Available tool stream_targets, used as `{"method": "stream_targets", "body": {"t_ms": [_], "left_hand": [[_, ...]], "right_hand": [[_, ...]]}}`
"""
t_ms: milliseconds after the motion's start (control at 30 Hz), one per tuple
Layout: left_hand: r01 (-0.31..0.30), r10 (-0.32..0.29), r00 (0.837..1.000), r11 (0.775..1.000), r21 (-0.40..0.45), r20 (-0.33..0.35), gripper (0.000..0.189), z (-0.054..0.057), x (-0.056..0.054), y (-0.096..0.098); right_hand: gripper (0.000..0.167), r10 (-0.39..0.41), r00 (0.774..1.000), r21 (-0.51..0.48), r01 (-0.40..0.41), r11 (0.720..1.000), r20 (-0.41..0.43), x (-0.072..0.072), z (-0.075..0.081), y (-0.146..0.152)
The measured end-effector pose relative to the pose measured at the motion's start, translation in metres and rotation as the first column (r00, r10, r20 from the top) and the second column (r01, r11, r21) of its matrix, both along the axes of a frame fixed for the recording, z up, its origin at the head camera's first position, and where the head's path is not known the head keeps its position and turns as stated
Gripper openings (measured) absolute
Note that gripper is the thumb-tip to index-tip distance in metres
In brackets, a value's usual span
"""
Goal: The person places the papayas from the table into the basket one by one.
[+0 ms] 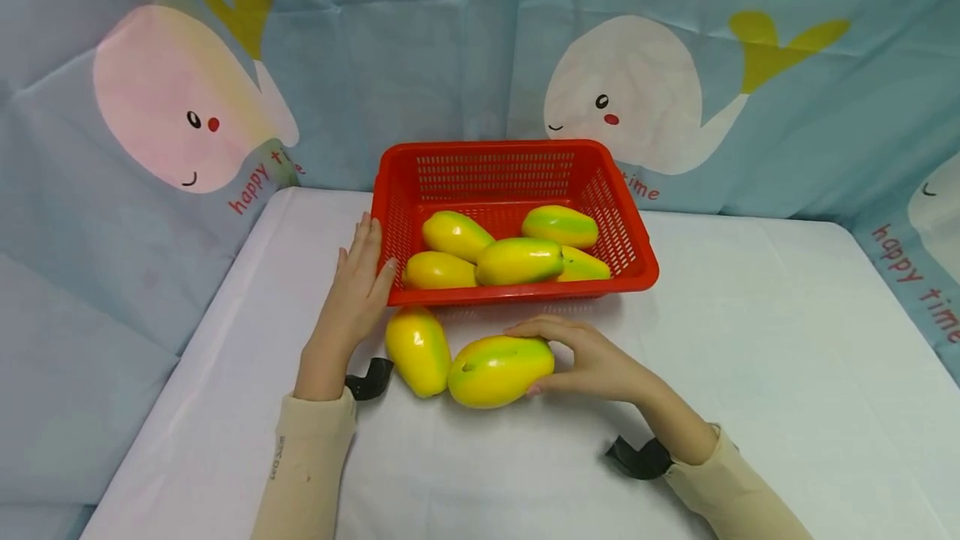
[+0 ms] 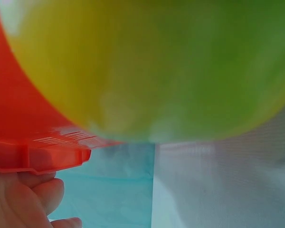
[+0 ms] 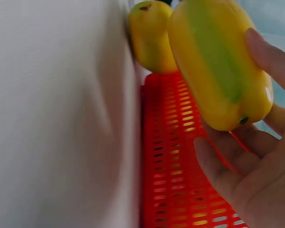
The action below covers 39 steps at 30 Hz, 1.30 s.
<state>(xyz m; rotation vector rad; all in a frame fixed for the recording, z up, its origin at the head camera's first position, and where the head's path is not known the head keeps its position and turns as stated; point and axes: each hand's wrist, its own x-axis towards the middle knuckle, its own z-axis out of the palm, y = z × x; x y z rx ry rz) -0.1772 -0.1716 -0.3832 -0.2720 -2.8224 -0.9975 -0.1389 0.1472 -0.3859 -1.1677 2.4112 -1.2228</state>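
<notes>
A yellow-green papaya (image 1: 501,371) is in my right hand (image 1: 592,361), thumb on the near side and fingers on the far side. The right wrist view shows the same papaya (image 3: 218,61) between thumb and fingers; whether it touches the table I cannot tell. A second papaya (image 1: 417,352) lies to its left, by the front of the red plastic basket (image 1: 517,297). My left hand (image 1: 360,282) rests along the basket's left side with fingers extended, thumb at the front left corner. Inside the basket lie several papayas (image 1: 520,262).
A white cloth covers the table (image 1: 765,340). Behind and to the sides hangs a blue curtain (image 1: 405,48) with whale prints, close to the basket's back. Black wrist mounts (image 1: 641,458) show at both wrists.
</notes>
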Motion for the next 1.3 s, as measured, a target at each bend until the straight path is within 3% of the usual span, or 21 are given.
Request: {"method": "stream_targets", "body": {"t_ms": [367, 633, 1000, 1300], "left_hand": [[-0.01, 0.01, 1.0, 1.0, -0.005, 0.0, 0.062, -0.001, 0.0, 0.001], [-0.005, 0.005, 1.0, 1.0, -0.009, -0.002, 0.063, 0.0, 0.001, 0.001], [-0.007, 0.007, 1.0, 1.0, -0.008, 0.0, 0.063, -0.002, 0.002, 0.0], [-0.012, 0.012, 1.0, 1.0, -0.01, -0.003, 0.063, -0.002, 0.002, 0.001]], "right_hand": [[0.06, 0.019, 1.0, -0.113, -0.021, 0.993, -0.021, -0.006, 0.027, 0.005], [0.062, -0.018, 0.999, -0.145, 0.012, 0.989, -0.045, -0.017, 0.039, 0.007], [0.059, -0.164, 0.986, -0.193, 0.163, 0.968, 0.01, -0.037, 0.057, 0.0], [0.058, -0.263, 0.962, -0.164, 0.271, 0.948, 0.07, -0.066, 0.069, -0.001]]}}
